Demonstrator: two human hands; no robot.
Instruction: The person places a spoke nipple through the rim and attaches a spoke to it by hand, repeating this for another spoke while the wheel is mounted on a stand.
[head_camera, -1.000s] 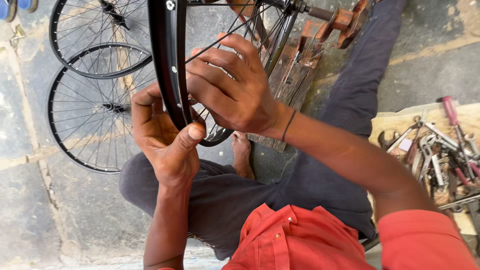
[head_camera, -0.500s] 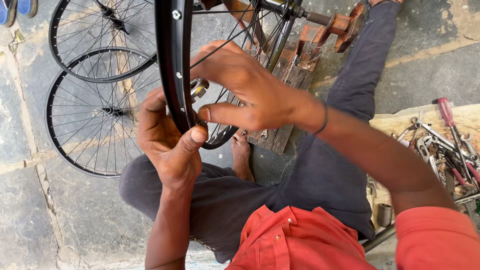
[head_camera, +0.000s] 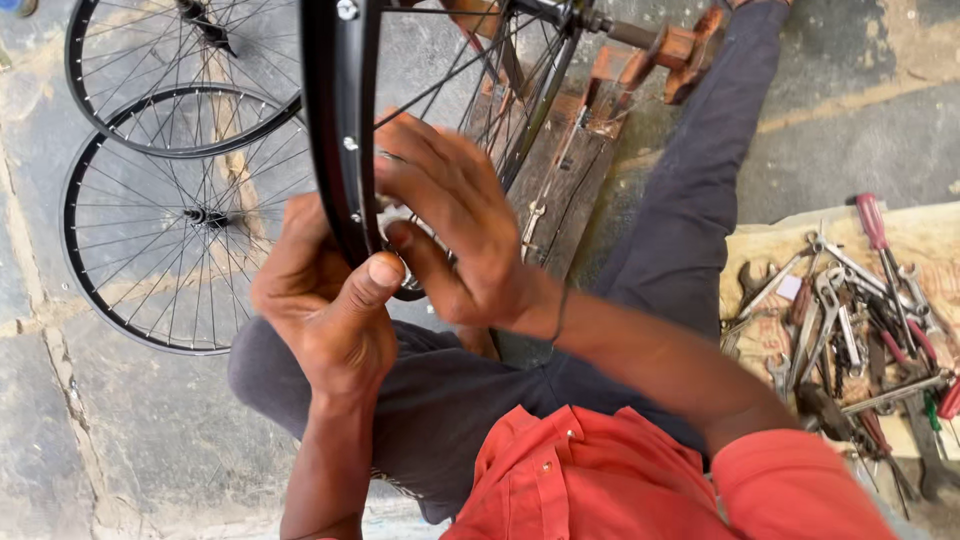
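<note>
Item: bicycle wheel rim (head_camera: 335, 130), black, held on edge between both hands.

Fingers: the left hand (head_camera: 325, 305) was closed round the lower arc of the rim, thumb pressed against the rim's near face and the other fingers (head_camera: 290, 250) wrapped behind it. The right hand (head_camera: 455, 225) lay on the inner side of the rim among the spokes, its fingers (head_camera: 400, 180) curled and pinched on a small silvery part at the rim's inner edge; what that part was could not be told.

Appearance: glossy black rim, narrow, seen almost edge-on and running from the top of the view down to the hands. Small bright metal heads (head_camera: 347, 10) dotted its face at intervals. Thin dark spokes (head_camera: 450, 70) ran from it toward a hub axle (head_camera: 590, 22) at the upper middle, which sat in a reddish-brown wooden stand (head_camera: 610, 80).

Position: upright in front of the person's chest, above the lap, in grey trousers (head_camera: 690, 230); an orange-red shirt (head_camera: 600, 480) showed below.

Surroundings: two more spoked wheels (head_camera: 150, 250) lay flat and overlapping on the stone floor (head_camera: 110, 430) to the left, well apart from the hands. To the right, a heap of spanners and screwdrivers (head_camera: 850, 310) lay on a worn sheet of cardboard (head_camera: 760, 240).
</note>
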